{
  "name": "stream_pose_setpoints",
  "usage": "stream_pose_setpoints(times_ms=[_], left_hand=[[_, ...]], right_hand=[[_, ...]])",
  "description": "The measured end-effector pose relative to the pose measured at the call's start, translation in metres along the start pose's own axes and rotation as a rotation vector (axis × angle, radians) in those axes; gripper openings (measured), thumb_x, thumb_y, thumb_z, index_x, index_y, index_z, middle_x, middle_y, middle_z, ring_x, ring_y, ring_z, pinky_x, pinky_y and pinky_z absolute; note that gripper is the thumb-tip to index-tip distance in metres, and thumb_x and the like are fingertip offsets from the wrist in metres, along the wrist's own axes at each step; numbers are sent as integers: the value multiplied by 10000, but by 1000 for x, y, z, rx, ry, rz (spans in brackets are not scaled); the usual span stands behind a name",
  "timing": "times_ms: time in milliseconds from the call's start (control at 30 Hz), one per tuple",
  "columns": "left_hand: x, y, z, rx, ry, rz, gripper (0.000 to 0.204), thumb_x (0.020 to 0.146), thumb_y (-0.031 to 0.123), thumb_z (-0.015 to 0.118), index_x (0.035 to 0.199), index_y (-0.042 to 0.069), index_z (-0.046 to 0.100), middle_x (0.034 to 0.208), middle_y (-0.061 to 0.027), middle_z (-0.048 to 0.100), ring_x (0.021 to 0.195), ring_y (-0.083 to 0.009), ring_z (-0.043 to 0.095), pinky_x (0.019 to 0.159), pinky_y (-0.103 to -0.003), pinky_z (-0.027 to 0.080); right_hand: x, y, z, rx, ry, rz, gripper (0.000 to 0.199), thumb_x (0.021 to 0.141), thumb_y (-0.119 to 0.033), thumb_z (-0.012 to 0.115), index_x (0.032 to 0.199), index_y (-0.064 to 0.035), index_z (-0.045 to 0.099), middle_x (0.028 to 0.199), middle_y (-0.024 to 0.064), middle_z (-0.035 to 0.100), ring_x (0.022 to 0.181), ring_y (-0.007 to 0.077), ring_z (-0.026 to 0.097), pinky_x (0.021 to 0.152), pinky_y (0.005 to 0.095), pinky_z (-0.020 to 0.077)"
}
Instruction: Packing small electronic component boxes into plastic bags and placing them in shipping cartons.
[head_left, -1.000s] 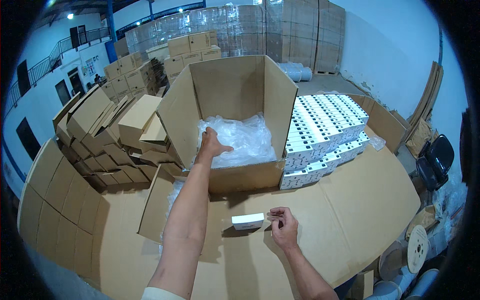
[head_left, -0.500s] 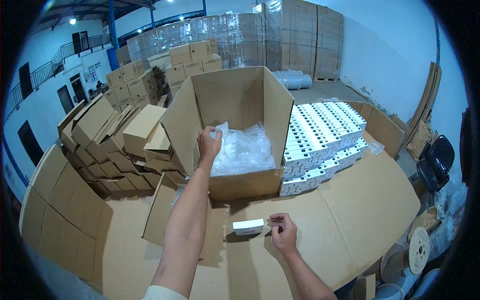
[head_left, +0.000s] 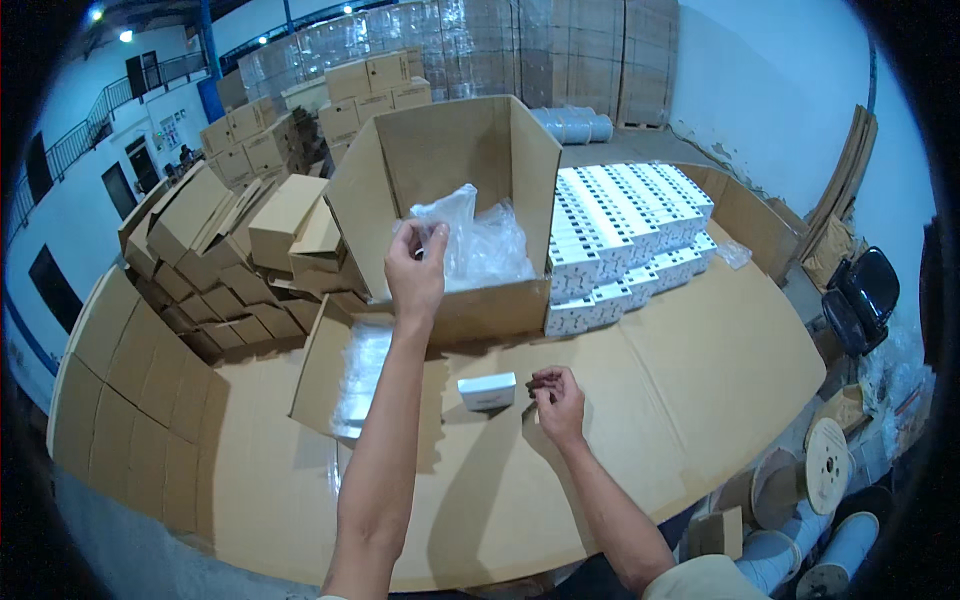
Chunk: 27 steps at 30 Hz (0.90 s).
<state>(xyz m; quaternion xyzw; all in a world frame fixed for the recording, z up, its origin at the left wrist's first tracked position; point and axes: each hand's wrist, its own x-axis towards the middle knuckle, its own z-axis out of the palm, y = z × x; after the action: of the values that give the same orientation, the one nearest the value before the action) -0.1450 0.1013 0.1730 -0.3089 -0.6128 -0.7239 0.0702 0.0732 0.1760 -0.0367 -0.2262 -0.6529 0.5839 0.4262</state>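
Nearest, the right hand [head_left: 558, 398] rests on the cardboard-covered desk [head_left: 700, 400], its fingers pinched together just beside a small white box [head_left: 487, 390] that lies flat on the cardboard; whether they touch the box I cannot tell. Further out, the left hand [head_left: 417, 268] is raised over the front wall of the large open carton [head_left: 450, 200], fingers clamped on a clear plastic bag [head_left: 478, 240] bunched inside it. The bag looks very light, soft and slippery, likely to crumple and slide, so it is best gripped by a gathered edge. The small box looks light and stiff, easy to pinch by its short sides. Right of the carton stands a stack of white boxes [head_left: 625, 225]; left of it, flattened brown cartons [head_left: 230, 240] lean in rows.
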Motion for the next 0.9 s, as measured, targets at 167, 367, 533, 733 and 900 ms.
stream_pose_setpoints(times_ms=[167, 367, 533, 733, 900], left_hand=[[-98, 29, -16, -16, -67, -84, 173, 933, 133, 713, 972, -9, 623, 825, 1, 605, 772, -79, 531, 719, -264, 450], [-203, 8, -45, 33, -127, -217, 155, 929, 47, 693, 1037, -18, 602, 901, -23, 627, 847, -88, 580, 785, -248, 473], [-247, -39, -59, -2, -178, -368, 168, 922, 5, 670, 1067, -31, 596, 952, -57, 667, 874, -100, 637, 786, -247, 522], [-240, -51, -70, -154, -163, -437, 139, 926, -31, 618, 1059, -13, 581, 957, -65, 673, 880, -102, 659, 789, -239, 538], [-233, -49, -77, -82, -113, -611, 90, 959, -21, 561, 1045, 3, 577, 912, -24, 643, 786, -78, 608, 689, -231, 500]], right_hand=[[-7, -8, -2, 40, 79, 107, 145, 918, 44, 546, 1054, 6, 577, 938, 83, 681, 851, 149, 688, 751, 288, 569], [-27, -41, -8, 163, -113, 94, 174, 949, -135, 629, 1050, 5, 612, 917, 79, 681, 785, 121, 644, 701, 275, 538], [-38, -61, 5, -71, -393, 74, 226, 919, -178, 685, 1039, 2, 623, 868, 55, 674, 739, 102, 621, 671, 274, 519], [-33, -45, -3, -162, -480, 59, 194, 910, -166, 711, 971, 1, 632, 802, 26, 644, 694, 74, 560, 627, 268, 474], [-28, -65, -7, 41, -621, 306, 147, 901, -59, 720, 991, -15, 612, 792, -40, 558, 707, 50, 502, 640, 237, 439]])
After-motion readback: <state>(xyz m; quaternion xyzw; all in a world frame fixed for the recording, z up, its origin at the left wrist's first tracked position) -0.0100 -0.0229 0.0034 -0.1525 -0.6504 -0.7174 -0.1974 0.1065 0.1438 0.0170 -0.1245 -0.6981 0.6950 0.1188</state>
